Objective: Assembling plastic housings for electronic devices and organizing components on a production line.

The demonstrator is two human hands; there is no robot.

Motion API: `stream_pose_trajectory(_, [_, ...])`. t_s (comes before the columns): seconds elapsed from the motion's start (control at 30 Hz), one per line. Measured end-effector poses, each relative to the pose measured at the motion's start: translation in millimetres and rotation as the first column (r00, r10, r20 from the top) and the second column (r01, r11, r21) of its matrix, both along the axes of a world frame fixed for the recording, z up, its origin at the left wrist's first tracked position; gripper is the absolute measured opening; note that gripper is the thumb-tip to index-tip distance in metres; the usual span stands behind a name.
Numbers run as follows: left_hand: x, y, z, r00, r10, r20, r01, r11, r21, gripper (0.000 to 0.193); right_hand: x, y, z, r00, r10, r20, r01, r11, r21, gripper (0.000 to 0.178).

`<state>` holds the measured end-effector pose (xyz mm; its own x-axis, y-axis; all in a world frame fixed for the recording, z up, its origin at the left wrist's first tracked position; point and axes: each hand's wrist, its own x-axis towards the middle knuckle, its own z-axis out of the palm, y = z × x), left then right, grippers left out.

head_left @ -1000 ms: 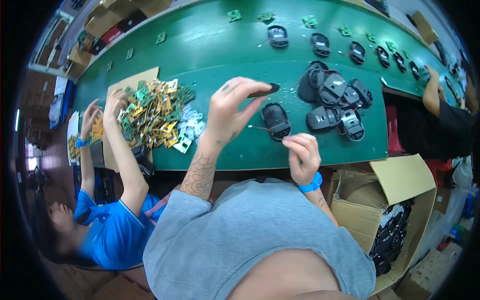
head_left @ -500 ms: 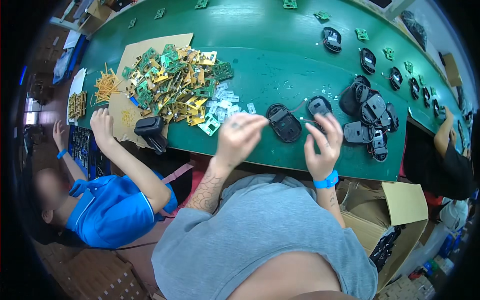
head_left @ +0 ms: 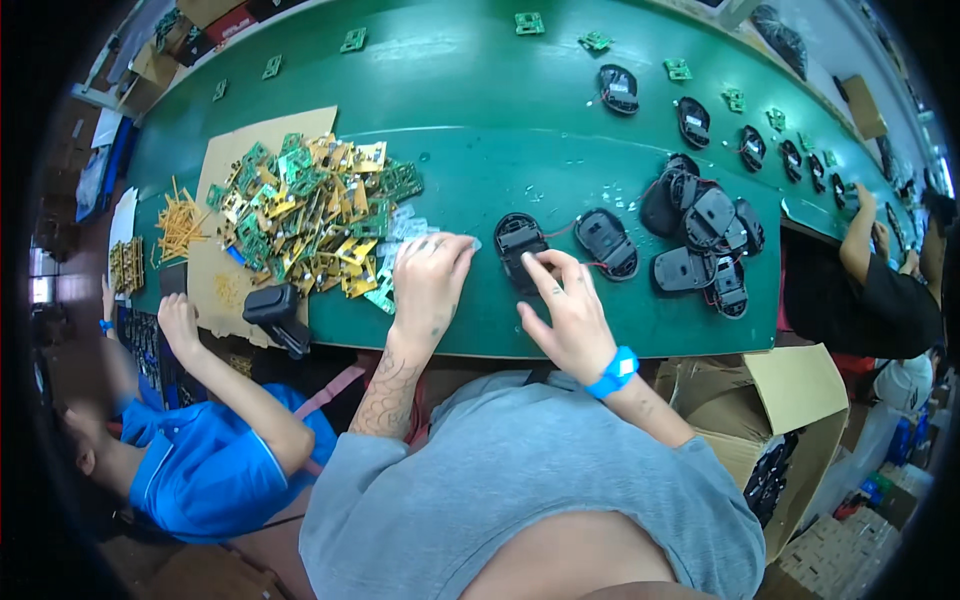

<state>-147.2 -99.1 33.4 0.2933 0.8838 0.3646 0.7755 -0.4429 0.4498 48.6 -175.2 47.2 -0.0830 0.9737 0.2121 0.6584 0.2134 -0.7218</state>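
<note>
My left hand is over the near edge of a pile of clear plastic pieces, with its thumb and forefinger closed at a small clear piece. Beside it, a black oval shell with a compartment lies on the green table. My right hand reaches to the shell's lower right, forefinger at its edge and thumb spread away. Thin red wires link this shell to a second black oval half on its right. My knuckles hide part of the plastic pile.
Green and yellow circuit boards are heaped on cardboard at left. Black shells are piled at right; more shells and boards line the far table. A person in blue sits at left. An open carton stands at right.
The view has shifted, moving the table contents left and down. My left hand has gone from beside the black shell to the clear pieces. My right hand has moved from the second half to the shell.
</note>
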Motion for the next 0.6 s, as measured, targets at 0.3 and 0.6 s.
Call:
stream_pose_trajectory(0.3, [-14.7,-14.1,6.1,0.997,-0.068,0.027,0.068,0.998,0.020,0.012,92.5,314.6,43.2,0.997,-0.040,0.061,0.034,0.995,0.098,0.033])
stream_pose_trajectory(0.6, [5.2,-13.9,27.6,0.922,-0.063,0.383,0.099,0.992,-0.075,0.017,108.6,446.2,-42.0,0.846,0.020,0.532,-0.091,0.990,0.108,0.037])
